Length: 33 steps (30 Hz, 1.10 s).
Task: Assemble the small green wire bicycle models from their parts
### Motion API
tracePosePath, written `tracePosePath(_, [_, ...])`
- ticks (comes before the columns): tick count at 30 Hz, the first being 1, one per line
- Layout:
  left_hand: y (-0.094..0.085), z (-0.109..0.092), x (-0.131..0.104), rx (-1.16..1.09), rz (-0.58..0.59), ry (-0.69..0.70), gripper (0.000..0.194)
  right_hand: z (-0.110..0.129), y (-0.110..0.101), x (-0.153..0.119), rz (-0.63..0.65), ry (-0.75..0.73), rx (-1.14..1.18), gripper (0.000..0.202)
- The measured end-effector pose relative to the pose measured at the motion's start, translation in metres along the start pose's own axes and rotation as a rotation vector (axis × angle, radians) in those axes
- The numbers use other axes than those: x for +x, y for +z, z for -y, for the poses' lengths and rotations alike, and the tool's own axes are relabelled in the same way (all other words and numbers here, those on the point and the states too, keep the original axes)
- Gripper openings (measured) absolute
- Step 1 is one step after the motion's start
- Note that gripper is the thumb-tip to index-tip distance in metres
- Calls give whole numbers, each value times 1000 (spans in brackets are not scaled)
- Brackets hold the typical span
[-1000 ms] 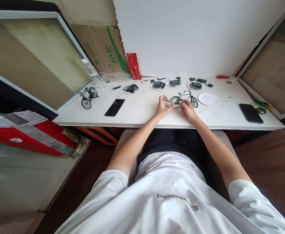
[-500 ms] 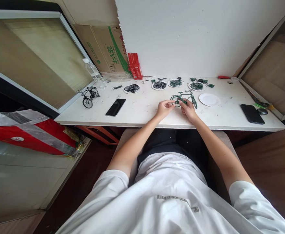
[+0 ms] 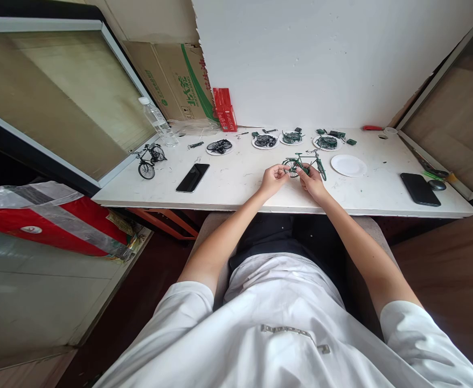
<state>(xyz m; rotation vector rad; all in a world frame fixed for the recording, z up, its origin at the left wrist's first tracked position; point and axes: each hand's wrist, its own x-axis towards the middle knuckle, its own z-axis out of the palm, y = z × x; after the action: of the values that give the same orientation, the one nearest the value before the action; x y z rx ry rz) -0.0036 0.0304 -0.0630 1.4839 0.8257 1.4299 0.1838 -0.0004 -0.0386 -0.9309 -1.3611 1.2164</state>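
Note:
A small green model bicycle (image 3: 319, 163) stands upright near the front middle of the white table, its handlebar end to the right. My left hand (image 3: 275, 178) pinches at its rear wheel from the left. My right hand (image 3: 311, 180) has its fingers closed on the lower middle of the bicycle, around the crank area. Fingertips hide part of the wheel and frame there. Just right of the bicycle lies a white paper plate (image 3: 348, 165). Behind it, another plate (image 3: 337, 147) carries green bicycle parts (image 3: 326, 141).
A black model bicycle (image 3: 151, 159) stands at the left by a plastic bottle (image 3: 155, 118). Phones lie left (image 3: 193, 178) and right (image 3: 419, 189). Plates of black parts (image 3: 219, 146) and a red box (image 3: 225, 110) are at the back; scissors (image 3: 422, 161) lie far right.
Both hands stay at the green bicycle with almost no movement. The bicycle's front end has shifted very slightly left; the whole view has drifted a little.

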Motion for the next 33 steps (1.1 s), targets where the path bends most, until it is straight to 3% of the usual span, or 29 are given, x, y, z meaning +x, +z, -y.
tracePosePath(12, [1,-1,0,12,-42,12,29,-10,-2,5,-31,-36,-70,69])
tracePosePath(21, [1,-7,-1,20,-21,-15,32,-4,0,3,-9,19,-35,71])
tracePosePath(33, [-1,-1,1,2,-13,-43,37,-4,0,3,-6,19,-44,75])
